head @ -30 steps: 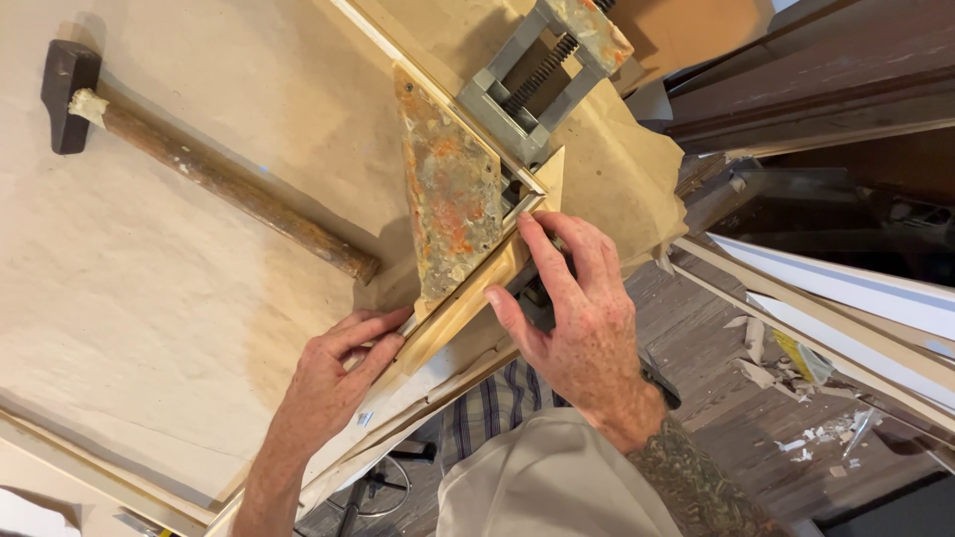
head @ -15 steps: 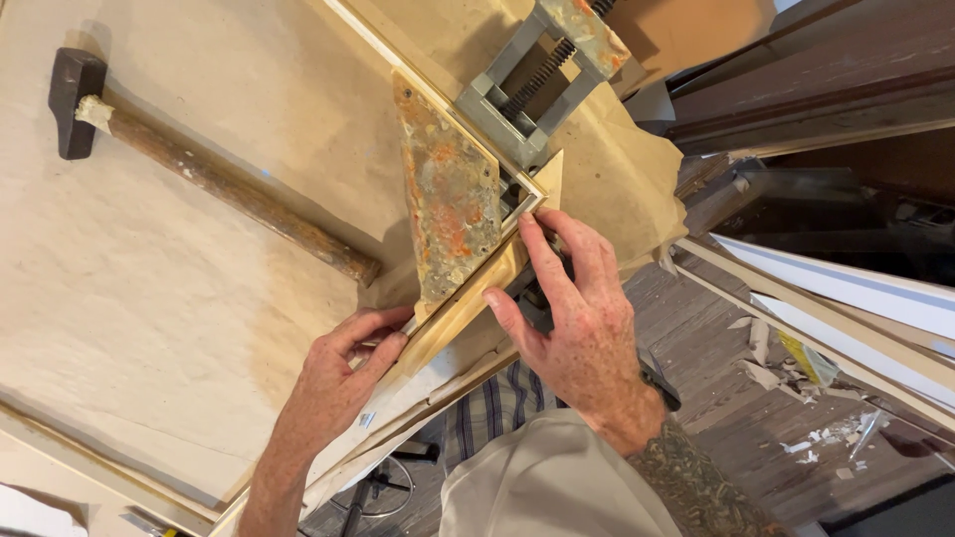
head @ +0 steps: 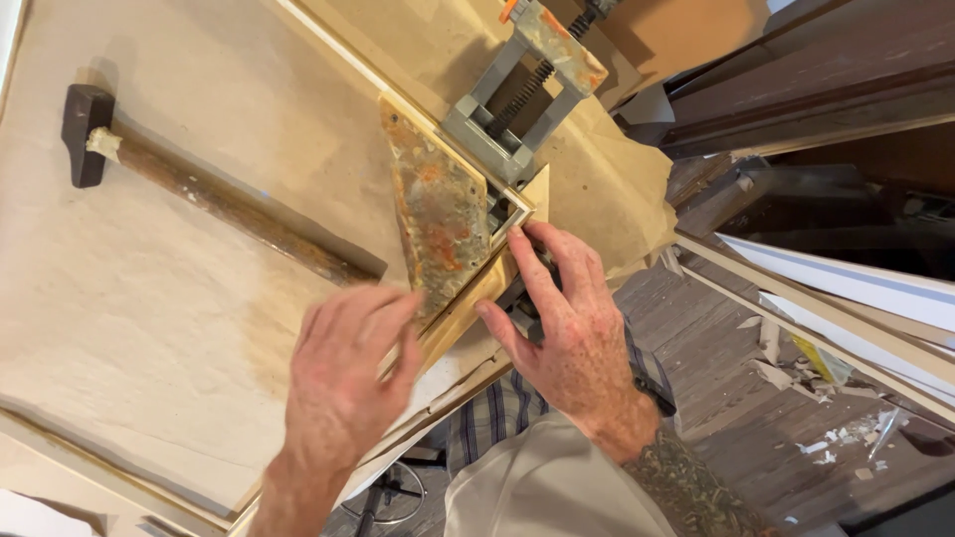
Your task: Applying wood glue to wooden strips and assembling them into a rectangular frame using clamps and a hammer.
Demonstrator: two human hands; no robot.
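At far left on the worktop (head: 149, 328) lies a hammer (head: 199, 194), head toward the edge and handle slanting toward the centre, well apart from both hands. Nearer the middle, the left hand (head: 343, 383) lies flat, fingers spread and grip open, holding nothing; it seems to press down on the lower end of the pale wood strip (head: 468, 308), probably to keep it flush. Just above sits a rusty triangular plate (head: 438, 214), its long edge along the strip like a guide. A grey clamp (head: 522, 99) bears on the corner beside it, likely pinning the joint. Further right, the right hand (head: 572, 343) has its fingers extended to the corner where strip and plate meet, pinching or steadying it; its grip looks partly closed, though whether it truly grasps the strip I cannot tell. Something dark under that palm is hidden, and the clamp's screw end is cut off at the top
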